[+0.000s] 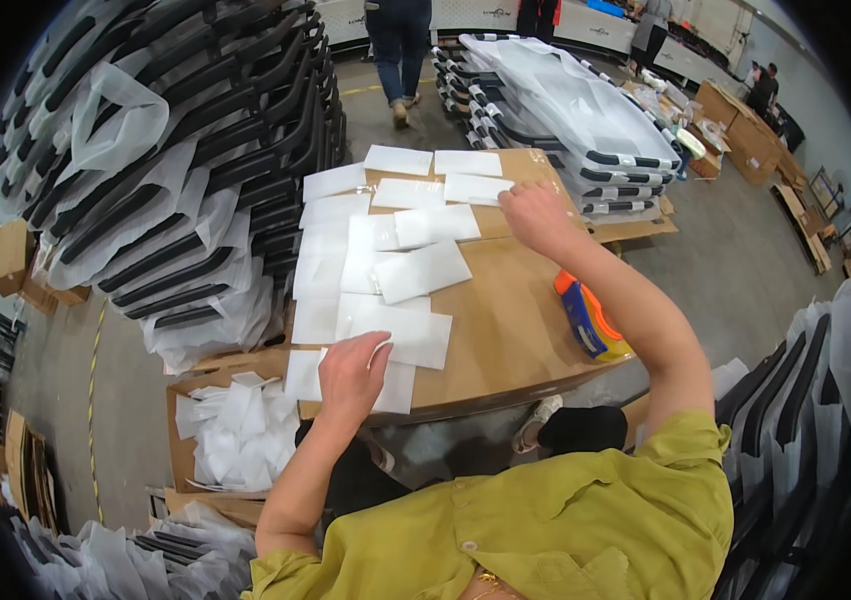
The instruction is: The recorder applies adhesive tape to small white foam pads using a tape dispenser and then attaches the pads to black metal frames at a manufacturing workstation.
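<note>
My right hand point(542, 215) reaches to the far right of the spread of white rectangular sheets. Its fingers are closed in a pinch at the right end of one white sheet point(475, 188). Near the table's front left corner, my left hand point(350, 375) hovers over or rests on other sheets, fingers loosely bent and thumb apart. Just right of it lies a slanted white sheet point(420, 338). Several more sheets overlap in rows on the brown cardboard tabletop point(520, 300), one tilted sheet point(425, 272) among them. The undersides of my left fingers are hidden.
An orange, blue and yellow container point(587, 315) stands at the table's right edge. Below left, a cardboard box point(182, 450) holds many white pieces. Wrapped black frames point(215, 130) stack high at left; more wrapped frames point(595, 110) lie beyond. A person point(398, 45) walks behind.
</note>
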`<control>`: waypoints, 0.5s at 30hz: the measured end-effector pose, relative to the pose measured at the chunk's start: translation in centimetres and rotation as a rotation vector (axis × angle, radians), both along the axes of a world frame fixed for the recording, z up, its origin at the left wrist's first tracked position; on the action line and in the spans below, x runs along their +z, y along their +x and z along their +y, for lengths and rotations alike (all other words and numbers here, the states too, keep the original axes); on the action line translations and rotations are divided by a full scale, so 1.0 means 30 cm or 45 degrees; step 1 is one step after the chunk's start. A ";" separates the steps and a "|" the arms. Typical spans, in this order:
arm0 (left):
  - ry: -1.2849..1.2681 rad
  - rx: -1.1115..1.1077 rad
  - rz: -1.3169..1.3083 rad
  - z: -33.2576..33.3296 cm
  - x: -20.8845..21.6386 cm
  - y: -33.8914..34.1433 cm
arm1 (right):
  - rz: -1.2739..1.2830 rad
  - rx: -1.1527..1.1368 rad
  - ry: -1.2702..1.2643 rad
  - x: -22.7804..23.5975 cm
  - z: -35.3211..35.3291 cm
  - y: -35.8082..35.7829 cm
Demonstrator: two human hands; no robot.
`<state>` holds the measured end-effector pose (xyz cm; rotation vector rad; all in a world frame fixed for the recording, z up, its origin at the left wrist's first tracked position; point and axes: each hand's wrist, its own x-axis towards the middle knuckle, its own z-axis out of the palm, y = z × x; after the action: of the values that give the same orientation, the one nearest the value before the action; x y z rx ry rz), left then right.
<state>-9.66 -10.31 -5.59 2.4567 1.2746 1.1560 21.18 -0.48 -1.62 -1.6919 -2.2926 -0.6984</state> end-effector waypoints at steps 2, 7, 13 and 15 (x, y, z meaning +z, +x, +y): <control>0.000 0.017 -0.018 0.003 -0.012 -0.018 | 0.003 0.064 0.129 -0.053 0.096 -0.001; -0.090 0.009 0.005 -0.003 -0.037 -0.044 | -0.223 0.111 0.269 -0.225 0.192 0.007; -0.092 0.005 -0.040 -0.017 -0.074 -0.101 | -0.157 -0.092 -0.307 -0.289 0.160 0.003; -0.099 0.032 -0.032 -0.022 -0.079 -0.122 | -0.164 -0.173 -0.521 -0.249 0.148 -0.016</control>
<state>-13.32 -10.98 -7.95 2.3700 1.3209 1.1175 20.71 3.97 -9.08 -2.0464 -2.5635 -0.3869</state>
